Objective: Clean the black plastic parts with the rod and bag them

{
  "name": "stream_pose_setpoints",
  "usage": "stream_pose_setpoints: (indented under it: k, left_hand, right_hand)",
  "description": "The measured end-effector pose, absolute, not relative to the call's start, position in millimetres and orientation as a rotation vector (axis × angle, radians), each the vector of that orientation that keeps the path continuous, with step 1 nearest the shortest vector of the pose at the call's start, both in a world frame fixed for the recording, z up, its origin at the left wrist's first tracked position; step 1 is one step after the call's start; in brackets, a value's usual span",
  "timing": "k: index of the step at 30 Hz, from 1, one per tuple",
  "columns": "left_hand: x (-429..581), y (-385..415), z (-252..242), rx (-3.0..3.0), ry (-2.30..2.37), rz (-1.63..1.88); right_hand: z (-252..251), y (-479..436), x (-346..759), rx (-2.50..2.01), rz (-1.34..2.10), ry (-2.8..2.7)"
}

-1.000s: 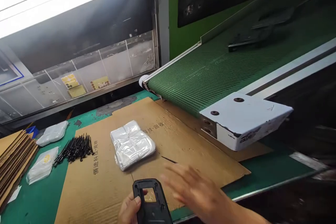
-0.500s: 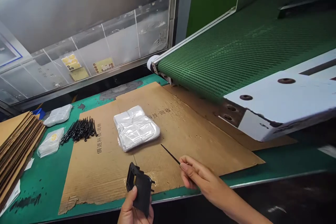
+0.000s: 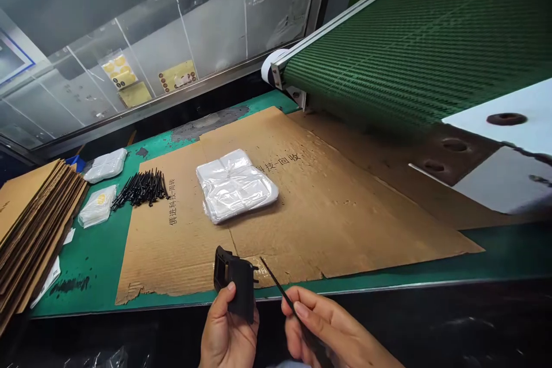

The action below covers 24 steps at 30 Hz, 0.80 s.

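Gripping a black plastic frame (image 3: pixel 236 282) in the left hand (image 3: pixel 228 328), the right hand (image 3: pixel 328 330) pinches a black cable tie (image 3: pixel 276 283) — both held just over the near edge of the cardboard sheet (image 3: pixel 345 230), printed 科技-回收 — with loose black cable ties (image 3: pixel 140 188) lying farther along it.

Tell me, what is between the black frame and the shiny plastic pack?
Just the brown cardboard sheet, bare along that stretch, lies between the frame and the pack. The head view shows it.

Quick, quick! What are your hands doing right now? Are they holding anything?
Left hand: closed, holding a black plastic rectangular frame.
Right hand: closed, pinching a thin black stick.
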<state>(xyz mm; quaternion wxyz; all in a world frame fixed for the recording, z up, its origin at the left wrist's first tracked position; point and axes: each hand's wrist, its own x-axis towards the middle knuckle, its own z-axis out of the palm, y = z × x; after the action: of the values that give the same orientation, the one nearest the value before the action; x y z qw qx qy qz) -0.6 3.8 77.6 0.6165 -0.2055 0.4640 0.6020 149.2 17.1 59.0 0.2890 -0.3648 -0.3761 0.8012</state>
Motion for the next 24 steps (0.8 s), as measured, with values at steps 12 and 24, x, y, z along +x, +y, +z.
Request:
stream_pose_setpoints:
  k: [12, 24]
  left_hand:
    - [3.9, 3.0, 88.6, -0.639, 0.862, 1.391]
    - [9.9, -8.1, 75.4, -0.664, 0.811, 1.238]
  right_hand:
    - [54.2, 14.9, 143.2, -0.746, 0.553, -2.108]
    - [50.6, 32.4, 147.0, -0.694, 0.375, -2.180]
